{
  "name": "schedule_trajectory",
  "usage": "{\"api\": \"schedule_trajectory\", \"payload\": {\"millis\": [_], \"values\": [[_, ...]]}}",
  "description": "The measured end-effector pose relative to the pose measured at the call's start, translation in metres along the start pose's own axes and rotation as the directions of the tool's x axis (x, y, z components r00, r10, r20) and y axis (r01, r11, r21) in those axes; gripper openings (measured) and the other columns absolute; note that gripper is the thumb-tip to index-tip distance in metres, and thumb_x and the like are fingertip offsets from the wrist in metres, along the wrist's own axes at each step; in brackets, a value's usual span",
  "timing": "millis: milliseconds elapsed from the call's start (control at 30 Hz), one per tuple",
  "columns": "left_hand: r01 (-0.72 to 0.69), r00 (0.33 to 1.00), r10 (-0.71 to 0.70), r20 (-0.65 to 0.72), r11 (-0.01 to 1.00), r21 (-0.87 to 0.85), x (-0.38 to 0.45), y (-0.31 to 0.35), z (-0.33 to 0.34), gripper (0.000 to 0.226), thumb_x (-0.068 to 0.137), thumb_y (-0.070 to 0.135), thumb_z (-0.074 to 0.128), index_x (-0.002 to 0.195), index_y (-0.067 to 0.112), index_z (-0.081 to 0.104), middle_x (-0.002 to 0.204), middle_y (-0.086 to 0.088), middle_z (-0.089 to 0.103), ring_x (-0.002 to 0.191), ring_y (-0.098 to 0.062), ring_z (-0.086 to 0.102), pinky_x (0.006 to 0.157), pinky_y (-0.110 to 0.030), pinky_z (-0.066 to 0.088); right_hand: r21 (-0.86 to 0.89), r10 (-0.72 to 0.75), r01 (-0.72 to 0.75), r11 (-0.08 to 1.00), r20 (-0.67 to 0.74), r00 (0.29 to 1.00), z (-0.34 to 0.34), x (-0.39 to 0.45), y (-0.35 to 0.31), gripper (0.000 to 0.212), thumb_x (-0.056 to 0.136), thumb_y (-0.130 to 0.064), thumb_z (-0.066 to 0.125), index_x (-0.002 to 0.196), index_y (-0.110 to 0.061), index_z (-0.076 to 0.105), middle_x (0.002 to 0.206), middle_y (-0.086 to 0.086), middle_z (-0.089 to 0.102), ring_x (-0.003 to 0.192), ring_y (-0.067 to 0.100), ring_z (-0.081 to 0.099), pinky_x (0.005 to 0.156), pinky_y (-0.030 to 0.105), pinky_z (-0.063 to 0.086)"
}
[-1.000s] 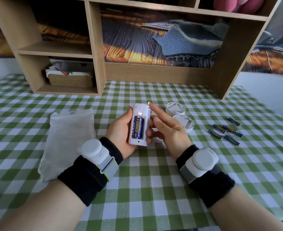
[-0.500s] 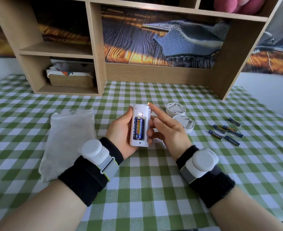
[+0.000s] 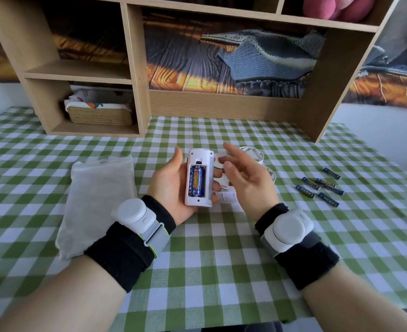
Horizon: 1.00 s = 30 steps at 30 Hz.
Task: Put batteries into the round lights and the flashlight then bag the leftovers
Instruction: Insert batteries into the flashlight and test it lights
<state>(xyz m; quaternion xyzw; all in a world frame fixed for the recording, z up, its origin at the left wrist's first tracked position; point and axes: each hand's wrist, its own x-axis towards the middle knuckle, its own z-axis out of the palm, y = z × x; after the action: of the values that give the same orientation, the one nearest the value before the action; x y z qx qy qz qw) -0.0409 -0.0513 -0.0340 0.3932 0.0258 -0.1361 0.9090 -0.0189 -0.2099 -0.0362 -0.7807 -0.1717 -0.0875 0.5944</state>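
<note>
While your left hand (image 3: 173, 185) cradles the white flashlight (image 3: 199, 177) with thumb on one side and fingertips wrapped round the other, its open battery bay faces up at you, which lets you check how the cells sit. Two blue and gold batteries (image 3: 197, 180) lie side by side in the recess, glossy against the matte plastic shell. Your right hand (image 3: 247, 178) hovers just beside the flashlight with fingers loosely spread and gripping nothing, so it is free for the next piece. That piece is probably the small white battery cover (image 3: 226, 196) lying flat on the tablecloth (image 3: 209, 259) near your left fingertips, judging by its rectangular shape.

Two round lights (image 3: 254, 154) sit behind your right hand, smooth white discs, partly hidden; whether they are loaded cannot be told from here. Spare batteries (image 3: 317, 186) lie scattered on the cloth to the right, well apart from the lights, slim cylinders that would roll easily. On the left, the translucent frosted bag (image 3: 97, 200) lies flat and soft, ready for those leftovers, apart from everything else.
</note>
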Motion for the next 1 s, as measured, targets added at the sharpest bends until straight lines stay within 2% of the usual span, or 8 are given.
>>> {"api": "schedule_trajectory", "payload": {"millis": [67,167,333,500,633,733,833,1000], "values": [[-0.008,1.0,0.008,-0.003,1.0,-0.018,-0.001,0.001,0.001,0.067,0.099,0.056,0.031,0.12,0.001,0.063,0.095,-0.024,0.068,0.067,-0.034,0.065,0.058,-0.039,0.055,-0.399,-0.108,0.083,0.913,-0.04,0.993,-0.014,0.005,0.001,0.034,0.097,-0.019,0.055,0.129,-0.031,0.059,0.103,-0.014,0.067,0.094,0.003,0.06,0.084,0.023,0.05],[-0.023,0.999,0.022,-0.024,0.999,-0.045,-0.002,0.0,0.0,0.057,0.101,0.044,0.031,0.112,0.0,0.066,0.099,-0.026,0.069,0.076,-0.038,0.069,0.067,-0.043,0.058,-0.678,-0.057,0.117,0.725,0.111,0.992,-0.033,0.006,0.0,0.028,0.096,-0.024,0.058,0.123,-0.025,0.064,0.108,-0.009,0.067,0.103,0.014,0.057,0.087,0.027,0.046],[-0.058,0.995,0.052,-0.091,0.996,-0.071,0.0,0.0,-0.004,0.052,0.104,0.037,0.03,0.111,0.0,0.065,0.095,-0.024,0.069,0.079,-0.037,0.071,0.065,-0.045,0.06,-0.811,0.117,0.169,0.559,0.279,0.953,-0.038,-0.01,-0.005,0.035,0.097,-0.035,0.056,0.131,-0.028,0.059,0.127,0.002,0.058,0.119,0.018,0.048,0.092,0.028,0.04],[-0.071,0.99,0.064,-0.124,0.996,-0.058,0.001,0.0,-0.005,0.049,0.104,0.036,0.031,0.11,0.001,0.066,0.09,-0.021,0.068,0.079,-0.036,0.071,0.068,-0.047,0.061,-0.852,0.155,0.21,0.479,0.318,0.935,-0.033,-0.015,-0.008,0.024,0.099,-0.034,0.051,0.117,-0.027,0.065,0.114,0.004,0.06,0.108,0.019,0.048,0.088,0.032,0.046],[-0.072,0.988,0.065,-0.138,0.996,-0.046,0.001,0.0,-0.005,0.048,0.104,0.036,0.032,0.11,0.001,0.065,0.09,-0.021,0.068,0.078,-0.035,0.071,0.067,-0.046,0.061,-0.833,0.149,0.238,0.499,0.353,0.924,-0.035,-0.012,0.0,0.028,0.098,-0.033,0.054,0.124,-0.028,0.063,0.119,0.0,0.061,0.111,0.019,0.047,0.09,0.031,0.044],[-0.071,0.987,0.063,-0.146,0.996,-0.047,0.001,0.001,-0.005,0.047,0.104,0.036,0.034,0.111,0.001,0.065,0.091,-0.021,0.067,0.078,-0.035,0.071,0.068,-0.047,0.061,-0.779,0.109,0.208,0.592,0.332,0.937,-0.038,-0.011,0.008,0.031,0.096,-0.028,0.059,0.126,-0.027,0.061,0.113,-0.002,0.058,0.099,0.013,0.05,0.084,0.024,0.042],[-0.077,0.985,0.069,-0.156,0.996,-0.043,0.001,0.001,-0.005,0.046,0.103,0.036,0.038,0.116,0.001,0.064,0.094,-0.021,0.068,0.08,-0.036,0.071,0.072,-0.049,0.06,-0.671,0.013,0.141,0.728,0.219,0.976,-0.04,-0.008,0.01,0.016,0.093,-0.019,0.064,0.107,-0.024,0.07,0.099,-0.008,0.057,0.085,0.007,0.051,0.072,0.013,0.036],[-0.08,0.983,0.077,-0.166,0.997,-0.013,0.005,-0.001,-0.008,0.045,0.102,0.036,0.041,0.121,0.002,0.064,0.101,-0.021,0.068,0.087,-0.037,0.068,0.091,-0.053,0.051,-0.465,-0.094,0.091,0.88,0.018,0.995,-0.037,0.001,-0.005,0.016,0.087,-0.017,0.071,0.089,-0.033,0.073,0.105,-0.013,0.052,0.087,-0.004,0.053,0.072,0.008,0.042]]}}
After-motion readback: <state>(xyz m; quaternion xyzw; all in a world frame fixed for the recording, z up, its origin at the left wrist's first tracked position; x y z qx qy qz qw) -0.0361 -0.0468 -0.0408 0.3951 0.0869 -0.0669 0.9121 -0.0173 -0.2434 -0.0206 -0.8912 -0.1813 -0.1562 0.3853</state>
